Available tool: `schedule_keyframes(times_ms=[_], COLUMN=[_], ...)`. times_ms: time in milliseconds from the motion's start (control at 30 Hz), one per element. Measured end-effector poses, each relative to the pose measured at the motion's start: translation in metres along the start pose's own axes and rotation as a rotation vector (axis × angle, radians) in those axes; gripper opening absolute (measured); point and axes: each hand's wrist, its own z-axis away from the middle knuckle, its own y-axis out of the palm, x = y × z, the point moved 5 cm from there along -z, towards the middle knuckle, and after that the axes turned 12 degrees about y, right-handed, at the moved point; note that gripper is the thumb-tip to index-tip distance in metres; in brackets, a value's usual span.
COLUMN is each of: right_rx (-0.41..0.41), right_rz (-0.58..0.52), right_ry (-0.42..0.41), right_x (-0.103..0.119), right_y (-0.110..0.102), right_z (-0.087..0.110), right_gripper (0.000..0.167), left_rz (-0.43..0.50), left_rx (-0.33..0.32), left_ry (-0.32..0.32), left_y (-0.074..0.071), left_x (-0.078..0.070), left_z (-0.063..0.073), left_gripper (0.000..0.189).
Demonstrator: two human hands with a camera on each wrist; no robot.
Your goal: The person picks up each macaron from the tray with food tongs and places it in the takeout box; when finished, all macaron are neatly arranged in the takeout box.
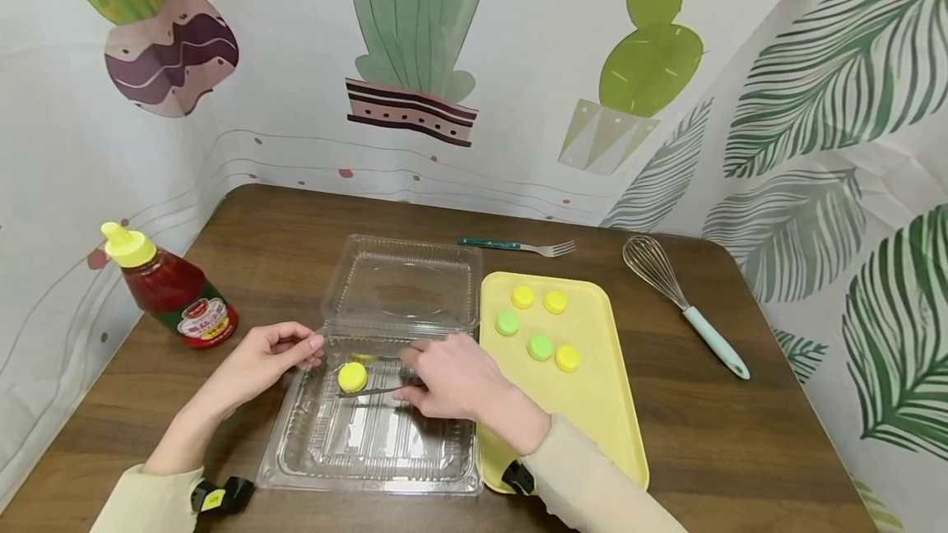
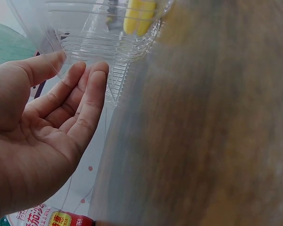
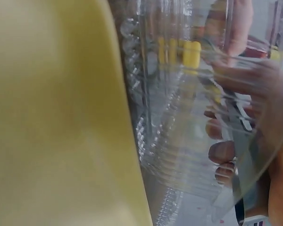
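Note:
My right hand (image 1: 455, 377) holds a thin dark tong-like tool (image 1: 378, 391) by its back end; its broad grey handle shows in the right wrist view. The tool's tip lies right along the near side of a yellow macaron (image 1: 352, 377), which stands inside the clear plastic box (image 1: 370, 479). At the box's left side, near the hinge, is my left hand (image 1: 277, 352). Its thumb and loosely bent fingertips (image 2: 100, 68) sit right at the rim, with a small gap between thumb and fingers. The box's lid (image 1: 403, 274) lies folded back behind it.
Right of the box lies a yellow tray (image 1: 592, 442) bearing several yellow and green macarons (image 1: 539, 346). A fork (image 1: 518, 247) rests behind, a whisk (image 1: 685, 307) farther right. The ketchup bottle (image 1: 178, 294) stands at the left, beyond my left hand. A patterned cloth (image 1: 518, 64) hangs behind the table.

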Motion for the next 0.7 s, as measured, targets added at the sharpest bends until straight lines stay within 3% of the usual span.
schedule_keyframes(times_ms=[333,700], right_rx=[-0.005,-0.022], right_rz=[-0.056,-0.101], right_ry=[0.011,0.093], right_x=[-0.009,-0.039], right_y=[-0.011,-0.026], right_z=[0.007,0.023], right_gripper=[0.042,0.053], left_rz=[0.008,0.0], left_rx=[0.003,0.001], left_ry=[0.006,0.004], left_y=[0.0,0.0], left_x=[0.0,-0.001], left_z=[0.0,0.0], left_gripper=[0.029,0.028])
